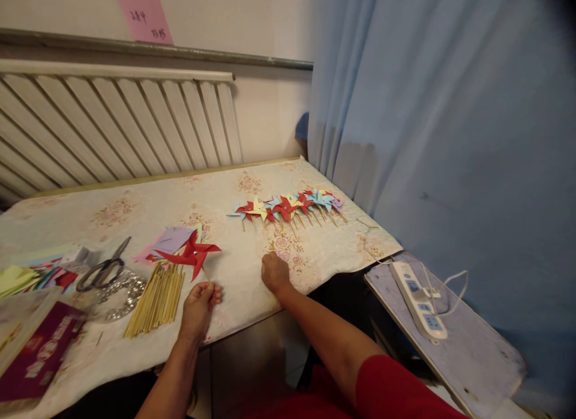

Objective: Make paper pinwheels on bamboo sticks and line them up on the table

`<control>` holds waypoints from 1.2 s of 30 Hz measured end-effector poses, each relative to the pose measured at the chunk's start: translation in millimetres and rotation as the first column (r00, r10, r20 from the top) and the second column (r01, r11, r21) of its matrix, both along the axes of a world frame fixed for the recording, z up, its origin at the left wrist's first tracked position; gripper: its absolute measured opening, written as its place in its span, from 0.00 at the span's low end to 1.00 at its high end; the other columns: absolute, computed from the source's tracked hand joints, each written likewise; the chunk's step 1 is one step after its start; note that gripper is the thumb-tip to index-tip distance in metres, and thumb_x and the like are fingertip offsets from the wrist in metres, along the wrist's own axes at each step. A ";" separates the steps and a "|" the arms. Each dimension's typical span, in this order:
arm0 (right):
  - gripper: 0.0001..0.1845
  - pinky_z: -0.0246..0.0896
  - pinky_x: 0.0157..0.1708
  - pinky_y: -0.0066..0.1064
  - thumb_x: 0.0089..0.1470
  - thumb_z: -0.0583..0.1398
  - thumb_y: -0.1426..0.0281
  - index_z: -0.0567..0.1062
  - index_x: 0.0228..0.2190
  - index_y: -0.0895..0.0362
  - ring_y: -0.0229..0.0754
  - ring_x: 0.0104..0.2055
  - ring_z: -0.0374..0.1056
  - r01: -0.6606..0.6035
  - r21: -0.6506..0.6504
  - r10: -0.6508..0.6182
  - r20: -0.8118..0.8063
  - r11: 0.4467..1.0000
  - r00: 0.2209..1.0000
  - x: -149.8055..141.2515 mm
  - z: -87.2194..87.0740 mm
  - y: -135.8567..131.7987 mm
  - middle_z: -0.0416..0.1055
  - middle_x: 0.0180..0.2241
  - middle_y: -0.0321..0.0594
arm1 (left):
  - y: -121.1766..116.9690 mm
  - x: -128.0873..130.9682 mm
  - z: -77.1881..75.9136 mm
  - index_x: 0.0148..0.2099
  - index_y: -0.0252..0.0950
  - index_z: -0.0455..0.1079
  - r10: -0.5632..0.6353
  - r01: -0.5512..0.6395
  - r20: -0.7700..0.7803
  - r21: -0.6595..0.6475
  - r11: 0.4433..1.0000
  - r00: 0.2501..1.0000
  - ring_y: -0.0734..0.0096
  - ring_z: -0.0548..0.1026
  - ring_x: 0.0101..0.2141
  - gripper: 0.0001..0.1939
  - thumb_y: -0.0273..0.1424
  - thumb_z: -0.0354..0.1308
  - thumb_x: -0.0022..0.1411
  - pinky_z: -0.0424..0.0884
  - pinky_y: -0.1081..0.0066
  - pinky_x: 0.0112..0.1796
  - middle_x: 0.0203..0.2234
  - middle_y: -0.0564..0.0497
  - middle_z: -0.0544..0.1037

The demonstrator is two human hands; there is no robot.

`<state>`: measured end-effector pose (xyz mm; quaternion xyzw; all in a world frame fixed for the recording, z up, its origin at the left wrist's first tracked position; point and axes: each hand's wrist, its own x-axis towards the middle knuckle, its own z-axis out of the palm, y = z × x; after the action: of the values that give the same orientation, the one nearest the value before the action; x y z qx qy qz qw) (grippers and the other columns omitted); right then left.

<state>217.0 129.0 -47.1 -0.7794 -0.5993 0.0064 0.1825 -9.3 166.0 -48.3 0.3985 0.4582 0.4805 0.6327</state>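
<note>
My left hand (198,304) pinches the thin stick of a red paper pinwheel (194,254), which is held up near the table's front edge. The pinwheel has a small shiny centre and its blades point left and up. Further right, my right hand (275,273) rests on the tablecloth in a loose fist; whatever is inside its curled fingers, if anything, is hidden. Beyond it lies a row of finished-looking pinwheels (285,209) in red, yellow, light blue and purple, sticks toward me. Left of my left hand is a bundle of thin wooden sticks (157,300).
Left on the flowered tablecloth (238,287) are scissors (102,274), a clear bag of shiny small parts (119,294), coloured paper pieces (20,280), purple sheets (171,239) and a purple box (40,353). A power strip (418,302) lies right, by a blue curtain (432,137). A radiator (121,125) stands behind.
</note>
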 end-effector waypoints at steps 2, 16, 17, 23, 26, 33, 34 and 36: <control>0.10 0.59 0.34 0.31 0.61 0.50 0.68 0.70 0.37 0.56 0.41 0.36 0.66 0.001 0.004 -0.001 0.000 1.000 1.000 -0.2 -0.1 -0.1 0.68 0.40 0.42 | 0.3 0.0 -0.3 0.33 0.33 0.66 -0.004 0.004 0.003 -0.001 1.000 1.000 0.77 0.70 0.24 0.16 0.36 0.68 0.46 0.67 0.75 0.27 0.25 0.52 0.76; 0.10 0.60 0.35 0.31 0.61 0.49 0.68 0.70 0.37 0.56 0.41 0.37 0.66 0.010 -0.004 -0.010 -0.005 1.000 1.000 -0.2 -1.3 0.3 0.68 0.40 0.42 | 0.2 0.6 0.4 0.32 0.34 0.67 0.006 -0.006 0.010 0.000 1.000 1.000 0.76 0.70 0.23 0.15 0.35 0.68 0.46 0.68 0.74 0.26 0.24 0.52 0.75; 0.11 0.60 0.35 0.31 0.62 0.49 0.69 0.70 0.38 0.56 0.41 0.37 0.66 0.012 -0.004 -0.012 -0.003 1.000 1.000 -0.3 -1.5 0.3 0.68 0.40 0.42 | 0.2 0.5 0.1 0.32 0.34 0.67 0.005 -0.005 0.008 0.002 1.000 1.000 0.76 0.70 0.23 0.16 0.35 0.68 0.46 0.68 0.74 0.26 0.24 0.52 0.75; 0.10 0.59 0.35 0.31 0.61 0.50 0.68 0.70 0.37 0.56 0.40 0.36 0.66 0.016 -0.006 -0.016 -0.004 1.000 1.000 -0.5 -2.3 0.4 0.68 0.40 0.42 | 0.0 0.6 -0.5 0.32 0.34 0.67 0.003 -0.003 0.012 0.004 1.000 1.000 0.77 0.70 0.24 0.16 0.36 0.68 0.45 0.68 0.74 0.27 0.25 0.52 0.75; 0.10 0.58 0.34 0.31 0.62 0.50 0.68 0.70 0.37 0.56 0.40 0.36 0.66 0.015 0.001 -0.015 -0.001 1.000 1.000 -0.3 -2.5 0.2 0.68 0.40 0.41 | 0.2 0.6 -0.7 0.32 0.34 0.67 -0.001 0.001 0.013 0.000 1.000 1.000 0.76 0.70 0.24 0.16 0.36 0.68 0.46 0.68 0.74 0.27 0.25 0.52 0.75; 0.11 0.57 0.34 0.30 0.62 0.49 0.69 0.70 0.36 0.56 0.40 0.35 0.65 0.012 0.027 -0.012 -0.013 1.000 1.000 0.0 -5.4 0.5 0.68 0.40 0.42 | 0.0 0.6 -1.2 0.32 0.33 0.67 -0.004 0.004 0.016 0.008 1.000 1.000 0.77 0.69 0.24 0.16 0.36 0.68 0.46 0.67 0.75 0.28 0.24 0.52 0.75; 0.10 0.57 0.34 0.30 0.61 0.50 0.69 0.70 0.36 0.56 0.40 0.35 0.65 0.014 0.036 -0.013 -0.023 0.999 1.000 0.3 -6.0 0.9 0.68 0.39 0.42 | 0.2 0.6 -1.4 0.32 0.33 0.67 -0.003 0.003 0.015 0.004 1.000 1.000 0.77 0.70 0.24 0.17 0.36 0.68 0.46 0.67 0.75 0.28 0.24 0.52 0.75; 0.08 0.56 0.34 0.29 0.60 0.51 0.69 0.71 0.35 0.55 0.40 0.35 0.65 0.015 0.064 -0.012 -0.059 0.998 0.998 1.7 -7.2 1.8 0.69 0.39 0.41 | 0.6 0.3 -1.6 0.33 0.33 0.66 -0.002 0.002 0.013 -0.006 1.000 1.000 0.77 0.70 0.24 0.17 0.37 0.69 0.45 0.68 0.75 0.28 0.24 0.53 0.75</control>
<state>218.8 130.8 -54.3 -0.7766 -0.5883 0.0085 0.2251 -9.0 166.6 -50.0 0.3939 0.4551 0.4812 0.6373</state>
